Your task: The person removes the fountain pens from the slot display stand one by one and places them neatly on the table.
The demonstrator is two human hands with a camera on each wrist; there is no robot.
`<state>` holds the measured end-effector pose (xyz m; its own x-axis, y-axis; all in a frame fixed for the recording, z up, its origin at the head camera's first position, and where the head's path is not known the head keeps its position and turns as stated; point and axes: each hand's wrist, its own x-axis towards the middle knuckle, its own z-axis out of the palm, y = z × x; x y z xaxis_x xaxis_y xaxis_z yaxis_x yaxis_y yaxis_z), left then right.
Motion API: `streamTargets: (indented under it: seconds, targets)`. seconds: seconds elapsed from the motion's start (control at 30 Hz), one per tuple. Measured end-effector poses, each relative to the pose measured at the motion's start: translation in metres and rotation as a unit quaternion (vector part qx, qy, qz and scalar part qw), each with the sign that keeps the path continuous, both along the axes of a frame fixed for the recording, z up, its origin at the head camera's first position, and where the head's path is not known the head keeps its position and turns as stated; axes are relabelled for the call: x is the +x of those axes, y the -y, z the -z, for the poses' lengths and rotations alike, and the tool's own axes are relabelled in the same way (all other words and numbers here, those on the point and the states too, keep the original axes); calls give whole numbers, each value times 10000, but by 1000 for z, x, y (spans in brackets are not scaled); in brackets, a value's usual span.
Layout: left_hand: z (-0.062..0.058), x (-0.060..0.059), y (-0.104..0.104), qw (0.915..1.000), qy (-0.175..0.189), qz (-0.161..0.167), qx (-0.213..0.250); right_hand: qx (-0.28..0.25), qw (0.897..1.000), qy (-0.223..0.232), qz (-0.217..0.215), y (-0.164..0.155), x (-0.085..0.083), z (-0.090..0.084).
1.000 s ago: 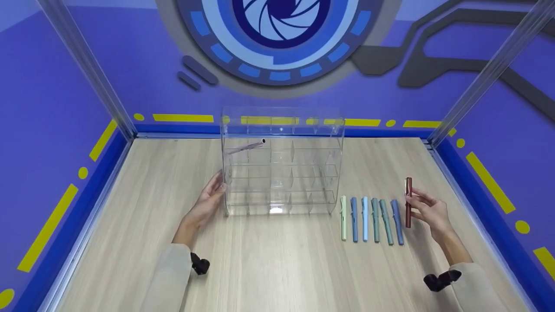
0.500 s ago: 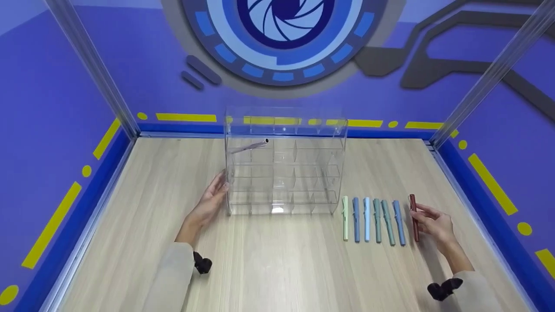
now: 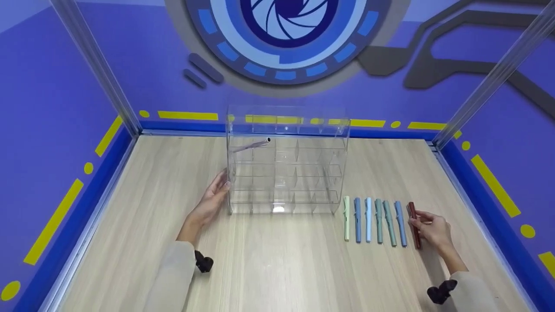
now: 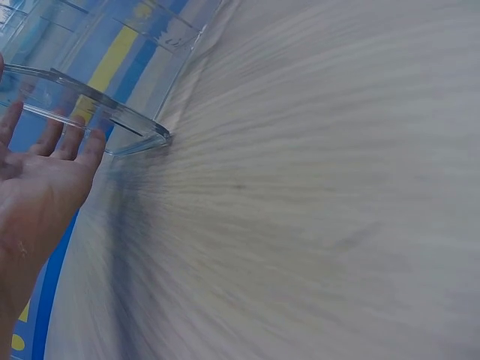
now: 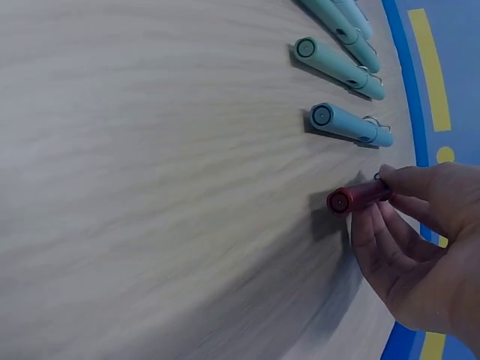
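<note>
A clear acrylic organizer with many compartments stands on the wooden table; one pinkish pen lies in its upper left slot. My left hand rests with straight fingers against the organizer's left wall. Right of the organizer lies a row of several pens in green and blue shades. At the row's right end my right hand pinches a dark red pen down at the table surface; the right wrist view shows the red pen held by thumb and fingers beside the blue pens.
The wooden table is walled by blue and purple panels with yellow marks. Metal posts rise at the back corners. Black wrist mounts sit on both sleeves.
My right hand has lowered the dark red pen from upright above the table to lying at the right end of the pen row. My left hand stayed against the organizer.
</note>
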<state>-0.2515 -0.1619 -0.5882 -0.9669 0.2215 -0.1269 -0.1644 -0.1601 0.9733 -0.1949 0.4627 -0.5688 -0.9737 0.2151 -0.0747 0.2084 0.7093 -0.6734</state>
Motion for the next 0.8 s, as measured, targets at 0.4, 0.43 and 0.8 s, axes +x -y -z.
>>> streamTargets:
  seconds: [0.4,0.43,0.8]
  targets:
    - [-4,2,-1,9999,-115,63,-87,968,9938,-519,-147,3,-5,7]
    - [-5,2,-1,9998,-121,94,-106,971,9938,-517,-147,3,-4,7]
    - [-6,3,1,9995,16,116,-303,694,9957,-593,-139,-1,-5,-3]
